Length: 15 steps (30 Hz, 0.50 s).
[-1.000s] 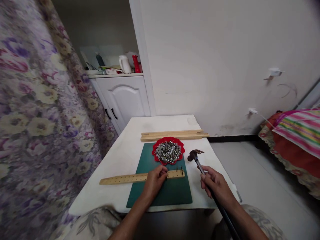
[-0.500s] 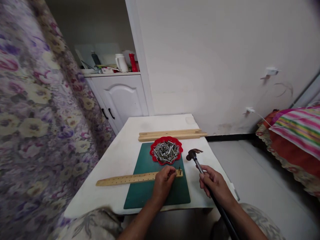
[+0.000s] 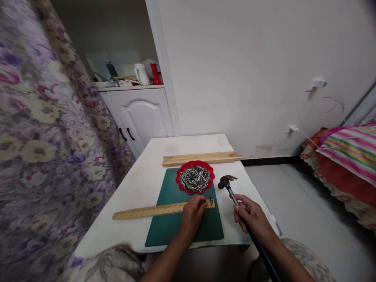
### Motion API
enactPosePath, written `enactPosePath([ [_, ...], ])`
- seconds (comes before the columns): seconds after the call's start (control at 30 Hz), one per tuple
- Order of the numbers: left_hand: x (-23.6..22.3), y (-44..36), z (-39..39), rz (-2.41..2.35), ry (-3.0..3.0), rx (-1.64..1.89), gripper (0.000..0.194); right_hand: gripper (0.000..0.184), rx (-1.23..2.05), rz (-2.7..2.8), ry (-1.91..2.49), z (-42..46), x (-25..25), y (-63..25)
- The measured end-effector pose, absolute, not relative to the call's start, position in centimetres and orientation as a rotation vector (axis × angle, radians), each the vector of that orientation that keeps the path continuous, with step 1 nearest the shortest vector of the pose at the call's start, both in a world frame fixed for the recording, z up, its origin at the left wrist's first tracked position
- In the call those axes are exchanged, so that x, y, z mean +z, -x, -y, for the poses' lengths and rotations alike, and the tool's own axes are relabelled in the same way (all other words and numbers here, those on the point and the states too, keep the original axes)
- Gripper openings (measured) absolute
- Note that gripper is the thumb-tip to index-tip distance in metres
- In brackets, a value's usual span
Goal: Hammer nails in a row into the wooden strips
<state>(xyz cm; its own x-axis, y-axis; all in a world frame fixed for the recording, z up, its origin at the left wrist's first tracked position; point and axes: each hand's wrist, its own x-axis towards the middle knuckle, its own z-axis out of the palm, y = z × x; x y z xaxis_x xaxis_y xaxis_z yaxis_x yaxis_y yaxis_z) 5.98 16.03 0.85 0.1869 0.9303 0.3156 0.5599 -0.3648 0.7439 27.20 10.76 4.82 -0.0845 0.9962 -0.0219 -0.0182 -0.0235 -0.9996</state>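
Observation:
My right hand (image 3: pixel 253 216) is wrapped around the handle of a claw hammer (image 3: pixel 231 192), whose dark head is raised over the table to the right of the green mat. The fingers of my left hand (image 3: pixel 192 217) are pinched together low over a wooden strip (image 3: pixel 149 210) near its right end; whatever they hold is too small to make out. Rows of small dark spots run along the strip. Dark nails (image 3: pixel 211 201) stand upright in its right end, just right of my fingertips. Behind my left hand, a red scalloped dish (image 3: pixel 178 181) holds a heap of loose nails (image 3: pixel 196 178).
The green mat (image 3: pixel 167 231) lies under the dish and part of the strip on a white table (image 3: pixel 132 184). More wooden strips (image 3: pixel 199 158) lie along the back. A white cabinet (image 3: pixel 147 111), a floral curtain (image 3: pixel 38 149) and a bed (image 3: pixel 349 160) surround the table.
Little differs. My left hand has shifted very slightly, still pinched over the strip, and the hammer in my right hand stays almost in place.

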Motion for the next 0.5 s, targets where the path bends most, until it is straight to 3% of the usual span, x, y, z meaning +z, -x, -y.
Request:
enactPosePath([
  [0.5,0.8,-6.5,-16.0,-1.358,-1.959,1.134,0.008,0.038,1.477,1.408,1.086,-9.2,6.1,-25.6],
])
